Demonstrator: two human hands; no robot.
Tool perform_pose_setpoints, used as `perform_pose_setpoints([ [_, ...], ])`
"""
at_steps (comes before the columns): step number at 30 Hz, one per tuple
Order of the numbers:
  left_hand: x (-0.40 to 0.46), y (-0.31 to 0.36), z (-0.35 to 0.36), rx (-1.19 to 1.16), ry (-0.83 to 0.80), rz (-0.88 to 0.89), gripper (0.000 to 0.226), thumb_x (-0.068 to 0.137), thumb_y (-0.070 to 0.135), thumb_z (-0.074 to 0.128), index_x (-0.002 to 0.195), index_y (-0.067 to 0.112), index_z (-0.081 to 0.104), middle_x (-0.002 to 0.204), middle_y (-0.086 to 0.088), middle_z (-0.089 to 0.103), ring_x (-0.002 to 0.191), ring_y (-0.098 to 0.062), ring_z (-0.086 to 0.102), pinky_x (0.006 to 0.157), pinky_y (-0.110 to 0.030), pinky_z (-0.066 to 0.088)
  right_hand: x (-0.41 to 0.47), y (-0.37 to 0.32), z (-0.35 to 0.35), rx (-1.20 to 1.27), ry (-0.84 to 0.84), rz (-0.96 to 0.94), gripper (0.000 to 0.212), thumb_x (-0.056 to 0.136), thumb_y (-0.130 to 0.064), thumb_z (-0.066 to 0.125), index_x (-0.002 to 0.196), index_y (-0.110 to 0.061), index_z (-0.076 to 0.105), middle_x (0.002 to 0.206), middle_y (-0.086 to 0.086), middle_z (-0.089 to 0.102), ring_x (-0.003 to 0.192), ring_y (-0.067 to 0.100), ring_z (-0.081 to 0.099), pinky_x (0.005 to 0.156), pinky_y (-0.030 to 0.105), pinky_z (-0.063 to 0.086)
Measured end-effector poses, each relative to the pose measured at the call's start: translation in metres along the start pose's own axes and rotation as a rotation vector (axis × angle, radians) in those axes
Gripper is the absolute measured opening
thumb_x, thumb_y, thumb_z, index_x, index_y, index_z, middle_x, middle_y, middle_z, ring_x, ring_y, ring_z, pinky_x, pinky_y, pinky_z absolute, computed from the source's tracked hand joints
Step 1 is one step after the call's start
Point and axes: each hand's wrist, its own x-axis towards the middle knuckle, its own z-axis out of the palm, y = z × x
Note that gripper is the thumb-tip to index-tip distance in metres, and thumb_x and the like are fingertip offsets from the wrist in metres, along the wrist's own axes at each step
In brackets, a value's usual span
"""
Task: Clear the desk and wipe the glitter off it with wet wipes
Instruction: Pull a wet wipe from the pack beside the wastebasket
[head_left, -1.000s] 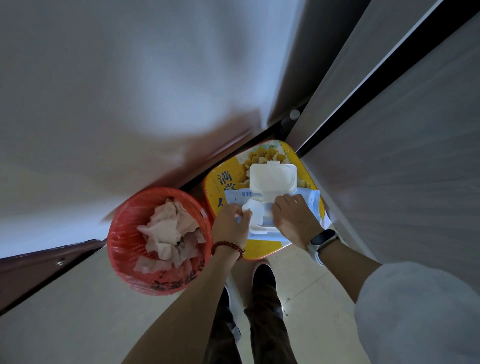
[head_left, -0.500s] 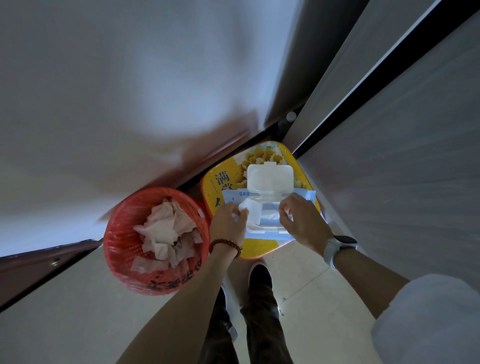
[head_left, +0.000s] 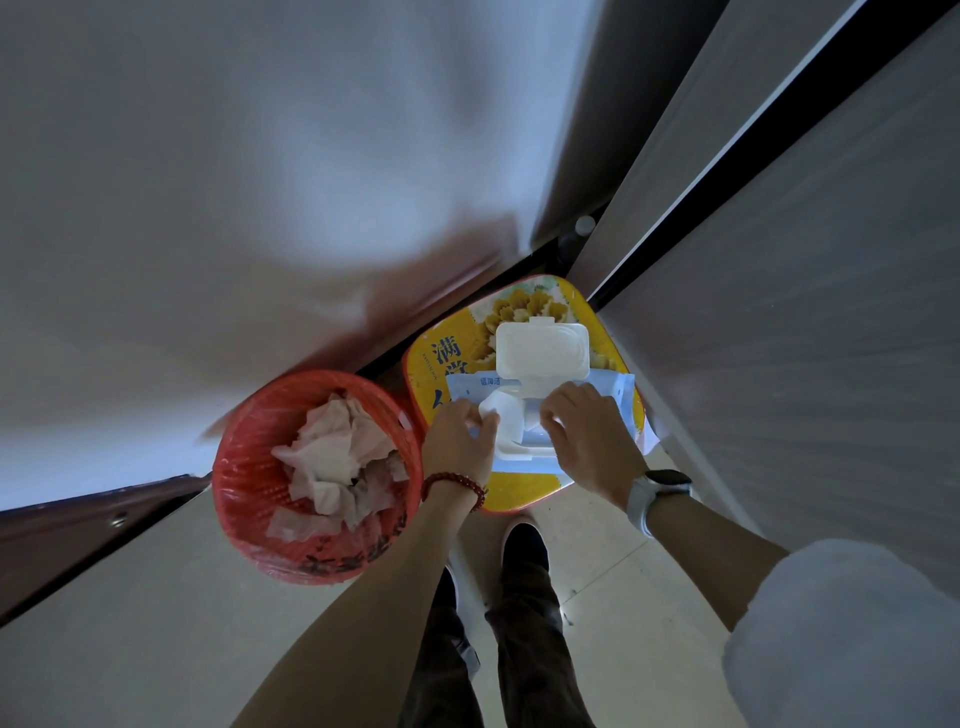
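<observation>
A blue-and-white pack of wet wipes (head_left: 618, 387) lies on a yellow tin (head_left: 431, 358) with its white flip lid (head_left: 542, 348) standing open. A white wet wipe (head_left: 506, 418) sticks up out of the opening. My left hand (head_left: 457, 441), with a bead bracelet at the wrist, pinches the wipe's left edge. My right hand (head_left: 589, 439), with a watch on the wrist, presses down on the pack just right of the opening. The desk itself is not in view.
A red mesh waste basket (head_left: 244, 467) full of crumpled used wipes stands on the floor left of the tin. Grey cabinet panels rise on the right, a white wall on the left. My legs and dark shoes (head_left: 524, 543) stand on the pale floor tiles below.
My right hand has slid from over the opening to the pack's right side. My left hand's fingers have closed on the wipe, which now stands a little further out.
</observation>
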Motion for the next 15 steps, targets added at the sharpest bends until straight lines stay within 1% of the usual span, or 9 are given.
perform_pose_setpoints([
  [2, 0.0, 0.0, 0.0, 0.007, -0.001, 0.001, 0.021, 0.088, 0.022, 0.052, 0.071, 0.013, 0.045, 0.083, -0.003, 0.052, 0.078, -0.017, 0.048, 0.068, -0.025, 0.034, -0.001, 0.001, -0.003, 0.297, -0.028, 0.196, 0.009, 0.087, -0.003, 0.048, 0.081, -0.003, 0.054, 0.083, 0.011, 0.055, 0.078, 0.025, 0.047, 0.069, 0.034, 0.039],
  [3, 0.0, 0.001, 0.0, 0.007, 0.0, -0.002, 0.02, 0.088, 0.023, 0.052, 0.071, 0.013, 0.046, 0.083, -0.002, 0.053, 0.079, -0.017, 0.048, 0.068, -0.025, 0.035, -0.001, 0.002, -0.006, 0.451, -0.049, 0.296, 0.01, 0.09, -0.003, 0.046, 0.085, -0.003, 0.054, 0.085, 0.009, 0.053, 0.082, 0.023, 0.045, 0.074, 0.026, 0.038],
  [5, 0.001, 0.001, 0.0, 0.003, 0.001, -0.007, 0.02, 0.088, 0.024, 0.051, 0.073, 0.012, 0.047, 0.085, -0.003, 0.055, 0.079, -0.017, 0.049, 0.069, -0.025, 0.036, 0.0, 0.005, -0.01, 0.675, -0.028, 0.451, 0.01, 0.091, 0.001, 0.046, 0.086, -0.006, 0.052, 0.086, 0.007, 0.052, 0.086, 0.021, 0.046, 0.07, 0.008, 0.036],
  [6, 0.001, 0.002, 0.0, 0.0, 0.0, -0.01, 0.02, 0.088, 0.024, 0.051, 0.073, 0.012, 0.048, 0.087, -0.004, 0.056, 0.08, -0.017, 0.05, 0.069, -0.025, 0.036, -0.001, 0.005, -0.01, 0.733, -0.005, 0.502, 0.011, 0.09, 0.002, 0.046, 0.086, -0.007, 0.051, 0.087, 0.007, 0.052, 0.086, 0.02, 0.046, 0.068, 0.003, 0.035],
  [7, 0.0, 0.002, 0.001, -0.001, -0.002, -0.014, 0.019, 0.088, 0.024, 0.051, 0.073, 0.012, 0.048, 0.088, -0.005, 0.057, 0.08, -0.017, 0.05, 0.069, -0.025, 0.036, -0.001, 0.003, -0.012, 0.755, 0.005, 0.515, 0.011, 0.089, 0.002, 0.048, 0.088, -0.008, 0.051, 0.088, 0.007, 0.052, 0.087, 0.02, 0.047, 0.069, 0.003, 0.035],
  [9, 0.0, 0.001, 0.001, 0.003, -0.004, -0.022, 0.019, 0.088, 0.024, 0.051, 0.073, 0.012, 0.048, 0.09, -0.007, 0.058, 0.08, -0.018, 0.051, 0.069, -0.026, 0.037, -0.006, -0.001, -0.011, 0.621, 0.006, 0.377, 0.015, 0.084, -0.001, 0.055, 0.097, -0.009, 0.053, 0.098, 0.011, 0.053, 0.092, 0.021, 0.047, 0.08, 0.018, 0.039],
  [11, 0.0, 0.001, 0.001, 0.001, -0.001, -0.026, 0.022, 0.088, 0.024, 0.051, 0.069, 0.014, 0.045, 0.087, -0.009, 0.058, 0.08, -0.022, 0.053, 0.067, -0.027, 0.038, -0.01, -0.002, -0.005, 0.297, -0.04, 0.14, 0.032, 0.076, -0.006, 0.064, 0.107, -0.011, 0.057, 0.109, 0.015, 0.055, 0.098, 0.027, 0.051, 0.083, 0.037, 0.045],
  [13, 0.0, 0.001, 0.001, 0.004, 0.0, -0.028, 0.026, 0.088, 0.023, 0.051, 0.064, 0.018, 0.04, 0.082, -0.006, 0.054, 0.078, -0.021, 0.05, 0.065, -0.026, 0.034, -0.009, -0.004, -0.003, 0.045, -0.041, 0.005, 0.03, 0.068, -0.007, 0.075, 0.096, -0.012, 0.063, 0.103, 0.016, 0.06, 0.089, 0.033, 0.058, 0.07, 0.043, 0.054],
  [15, 0.0, 0.0, 0.001, 0.002, 0.001, -0.03, 0.031, 0.088, 0.022, 0.052, 0.061, 0.021, 0.037, 0.081, -0.004, 0.052, 0.077, -0.018, 0.048, 0.063, -0.025, 0.031, -0.005, -0.004, -0.003, -0.118, 0.021, -0.071, 0.024, 0.062, -0.007, 0.081, 0.078, -0.01, 0.064, 0.089, 0.016, 0.063, 0.074, 0.032, 0.061, 0.051, 0.036, 0.052],
])
